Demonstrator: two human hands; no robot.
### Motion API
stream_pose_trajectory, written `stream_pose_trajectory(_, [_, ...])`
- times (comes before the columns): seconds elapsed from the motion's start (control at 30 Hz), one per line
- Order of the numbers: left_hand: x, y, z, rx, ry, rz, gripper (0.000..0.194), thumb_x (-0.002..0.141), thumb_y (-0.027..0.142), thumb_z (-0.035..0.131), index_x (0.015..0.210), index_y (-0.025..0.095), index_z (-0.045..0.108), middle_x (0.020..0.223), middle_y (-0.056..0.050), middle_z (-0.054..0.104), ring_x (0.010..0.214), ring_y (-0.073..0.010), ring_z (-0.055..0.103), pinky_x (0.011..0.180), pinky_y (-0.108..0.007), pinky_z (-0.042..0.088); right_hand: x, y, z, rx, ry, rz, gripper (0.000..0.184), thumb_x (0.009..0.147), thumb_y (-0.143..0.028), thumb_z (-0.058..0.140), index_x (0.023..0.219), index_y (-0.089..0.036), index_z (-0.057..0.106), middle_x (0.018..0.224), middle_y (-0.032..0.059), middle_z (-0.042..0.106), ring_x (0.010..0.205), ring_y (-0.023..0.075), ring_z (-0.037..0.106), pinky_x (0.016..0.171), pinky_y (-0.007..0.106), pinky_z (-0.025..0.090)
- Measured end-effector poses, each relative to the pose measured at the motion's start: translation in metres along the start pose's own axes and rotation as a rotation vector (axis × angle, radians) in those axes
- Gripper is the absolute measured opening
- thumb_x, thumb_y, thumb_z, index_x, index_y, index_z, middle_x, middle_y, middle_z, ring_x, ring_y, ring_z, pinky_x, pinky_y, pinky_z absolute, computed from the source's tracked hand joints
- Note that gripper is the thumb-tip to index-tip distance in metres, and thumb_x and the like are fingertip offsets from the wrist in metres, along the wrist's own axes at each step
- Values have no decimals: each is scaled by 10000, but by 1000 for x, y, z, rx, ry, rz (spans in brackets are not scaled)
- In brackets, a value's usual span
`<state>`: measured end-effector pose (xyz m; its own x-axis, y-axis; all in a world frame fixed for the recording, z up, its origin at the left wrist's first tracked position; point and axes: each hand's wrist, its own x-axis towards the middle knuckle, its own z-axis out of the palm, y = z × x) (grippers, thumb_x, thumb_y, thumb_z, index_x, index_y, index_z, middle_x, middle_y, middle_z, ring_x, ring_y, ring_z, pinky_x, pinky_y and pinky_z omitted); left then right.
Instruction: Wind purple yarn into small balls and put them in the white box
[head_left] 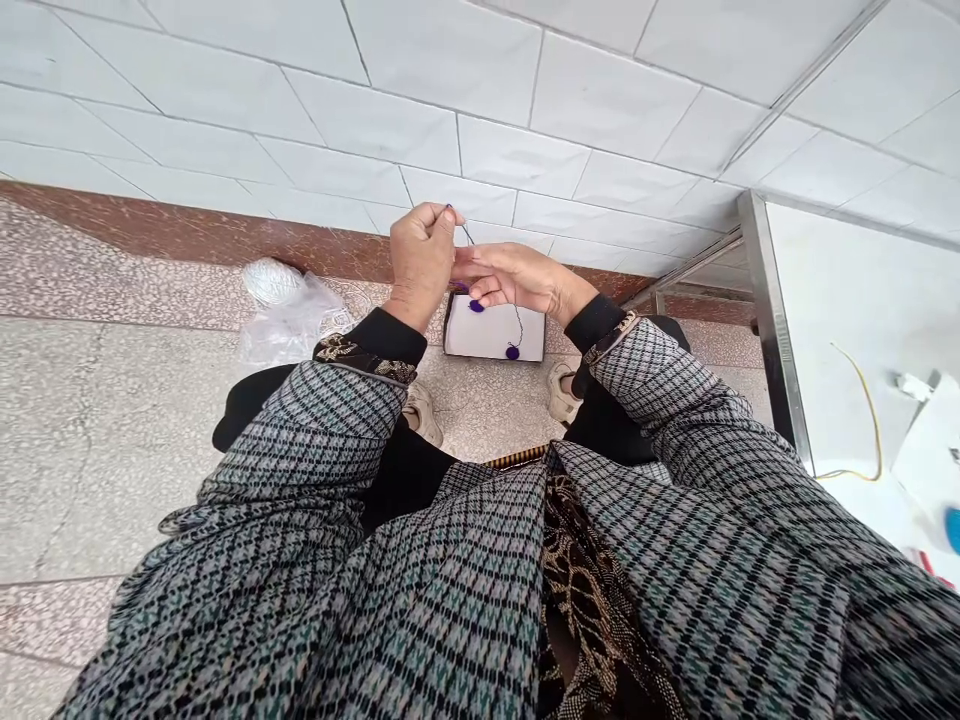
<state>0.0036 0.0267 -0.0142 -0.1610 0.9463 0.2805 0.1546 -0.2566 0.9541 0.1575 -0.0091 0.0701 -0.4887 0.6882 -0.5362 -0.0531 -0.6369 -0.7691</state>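
Note:
My left hand (421, 258) is raised in front of me, closed, with thumb and forefinger pinched on a thin dark strand of yarn (466, 233). This strand slants down to my right hand (521, 275), whose fingers point left and are partly curled around the yarn. Below the right hand, the yarn runs down to a small purple ball (512, 352) over a shallow white-lined box (495, 335). Another purple piece (476, 305) shows just under the right fingertips. The fingers partly hide where the strands cross.
A clear plastic bag (289, 320) with a white yarn ball (271, 281) lies on the speckled floor at left. A metal-edged white table (847, 300) stands at right, with a yellow cord (874, 430) on it. A tiled wall (495, 150) rises ahead.

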Motion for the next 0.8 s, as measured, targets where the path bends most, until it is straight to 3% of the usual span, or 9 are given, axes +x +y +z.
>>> stream_pose_trajectory(0.2, [2,0,5,-57,92,-184,287,1049,397,656,809,240,630,533,76,392,565,-140,374,679,-367,311,8,13,-1,-115,-52,-5,114,1091,-138,723,1198,-99,719,968,73,811,678,93,697,630,180,620])
stream_pose_trajectory(0.33, [3,2,7,-279,63,-269,324,1124,402,634,841,248,595,538,84,290,664,-153,429,736,-372,282,13,18,0,-187,-79,-42,109,1013,-61,781,1101,-110,740,882,17,756,635,63,624,637,161,592])
stream_pose_trajectory(0.4, [0,7,8,-346,112,-295,373,1145,436,612,820,255,586,538,81,276,653,-156,410,733,-374,263,17,21,0,-214,-76,-64,100,1009,-35,774,1053,-114,732,803,-10,697,605,63,575,601,157,555])
stream_pose_trajectory(0.5, [-4,18,12,-437,194,-318,453,1162,494,580,771,265,583,518,79,261,608,-159,338,713,-372,254,23,26,2,-278,-20,-108,136,1022,14,727,991,-117,704,706,-42,609,561,68,495,518,149,470])
stream_pose_trajectory(0.6, [-9,27,13,-559,197,-359,465,1166,491,576,755,275,592,495,78,233,587,-169,313,690,-365,264,27,29,5,-340,16,-182,232,1017,54,695,871,-123,658,704,-45,596,546,61,458,484,141,418])
stream_pose_trajectory(0.73, [-10,32,11,-672,206,-404,414,1174,371,553,775,278,613,495,69,264,582,-170,364,677,-356,286,30,28,6,-343,125,-242,401,1054,-3,687,732,-175,521,600,-72,474,521,70,401,473,143,363])
stream_pose_trajectory(0.8, [-9,32,9,-711,216,-445,401,1172,391,544,792,285,615,495,66,275,591,-174,404,681,-352,310,30,26,5,-301,196,-245,350,1092,-29,649,791,-174,548,595,-70,471,531,80,421,489,140,372])
